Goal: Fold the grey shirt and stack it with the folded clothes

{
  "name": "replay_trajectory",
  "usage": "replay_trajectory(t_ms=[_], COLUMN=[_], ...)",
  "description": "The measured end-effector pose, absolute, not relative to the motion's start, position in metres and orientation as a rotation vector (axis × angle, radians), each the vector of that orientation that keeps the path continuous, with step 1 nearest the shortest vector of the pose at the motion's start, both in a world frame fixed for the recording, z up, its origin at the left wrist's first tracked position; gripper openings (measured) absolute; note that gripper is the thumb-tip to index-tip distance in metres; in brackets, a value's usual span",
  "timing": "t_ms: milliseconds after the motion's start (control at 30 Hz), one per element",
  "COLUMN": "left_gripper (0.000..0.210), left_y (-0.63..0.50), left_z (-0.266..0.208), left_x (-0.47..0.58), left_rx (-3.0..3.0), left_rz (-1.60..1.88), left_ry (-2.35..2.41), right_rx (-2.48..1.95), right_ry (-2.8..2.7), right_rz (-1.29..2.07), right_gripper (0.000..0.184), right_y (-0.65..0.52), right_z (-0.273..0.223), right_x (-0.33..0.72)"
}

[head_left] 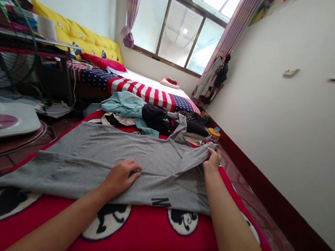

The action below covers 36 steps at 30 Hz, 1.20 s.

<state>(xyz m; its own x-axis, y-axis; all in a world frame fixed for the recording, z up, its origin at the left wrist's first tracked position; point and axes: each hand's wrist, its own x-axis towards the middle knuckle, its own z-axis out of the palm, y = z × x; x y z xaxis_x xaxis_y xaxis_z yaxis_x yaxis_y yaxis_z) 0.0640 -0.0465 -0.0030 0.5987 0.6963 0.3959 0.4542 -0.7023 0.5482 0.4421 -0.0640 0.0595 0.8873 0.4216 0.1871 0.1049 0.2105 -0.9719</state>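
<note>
A grey shirt (88,177) with black lettering lies spread and lightly creased over a red blanket (142,233) with black-and-white round prints. My left hand (124,176) rests on the middle of the shirt, its thumb apart from the fingers; I see nothing held in it. At the shirt's right end, my right hand (213,159) is closed on the fabric and holds that corner raised a little. One grey sleeve stretches away toward the clothes pile.
Behind the shirt lie a teal garment (125,103) and black clothes (158,118). A bed (147,92) stands beneath the window. On the left are a fan base (8,120) and a cluttered desk (59,44). A white wall (288,125) runs along the right.
</note>
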Motion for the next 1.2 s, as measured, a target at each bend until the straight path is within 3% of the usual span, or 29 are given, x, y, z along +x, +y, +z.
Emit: replay_trajectory(t_ms=[167, 267, 433, 500, 633, 733, 967, 1067, 1200], left_gripper=[0.014, 0.015, 0.015, 0.015, 0.016, 0.016, 0.019, 0.02, 0.027], left_y=[-0.047, -0.047, -0.047, -0.047, -0.048, -0.048, -0.06, -0.081, -0.11], left_z=[-0.003, -0.004, -0.003, -0.003, -0.002, -0.003, 0.008, 0.026, 0.041], left_x=[0.064, 0.064, 0.064, 0.064, 0.063, 0.062, 0.066, 0.087, 0.137], left_rx=[2.444, 2.451, 2.454, 2.451, 2.444, 2.441, 2.481, 2.625, 2.833], left_rz=[0.85, 0.842, 0.819, 0.816, 0.821, 0.85, 1.164, 1.029, 0.674], left_ry=[0.921, 0.924, 0.931, 0.932, 0.915, 0.894, 0.783, 0.381, -0.112], right_rx=[-1.596, -1.785, -2.068, -2.159, -2.295, -2.394, -2.703, -2.764, -2.794], right_ry=[-0.704, -0.775, -0.924, -1.015, -1.251, -1.374, -1.436, -1.462, -1.535], right_rz=[0.385, 0.312, -0.005, -0.059, -0.076, -0.081, 0.171, 0.381, 0.409], right_gripper=[0.021, 0.022, 0.059, 0.065, 0.03, 0.016, 0.024, 0.018, 0.014], right_y=[-0.066, -0.07, -0.072, -0.069, -0.063, -0.067, -0.101, -0.118, -0.132], right_z=[0.047, 0.04, 0.042, 0.044, 0.055, 0.083, 0.208, 0.253, 0.28], right_x=[0.426, 0.43, 0.449, 0.454, 0.458, 0.464, 0.472, 0.461, 0.446])
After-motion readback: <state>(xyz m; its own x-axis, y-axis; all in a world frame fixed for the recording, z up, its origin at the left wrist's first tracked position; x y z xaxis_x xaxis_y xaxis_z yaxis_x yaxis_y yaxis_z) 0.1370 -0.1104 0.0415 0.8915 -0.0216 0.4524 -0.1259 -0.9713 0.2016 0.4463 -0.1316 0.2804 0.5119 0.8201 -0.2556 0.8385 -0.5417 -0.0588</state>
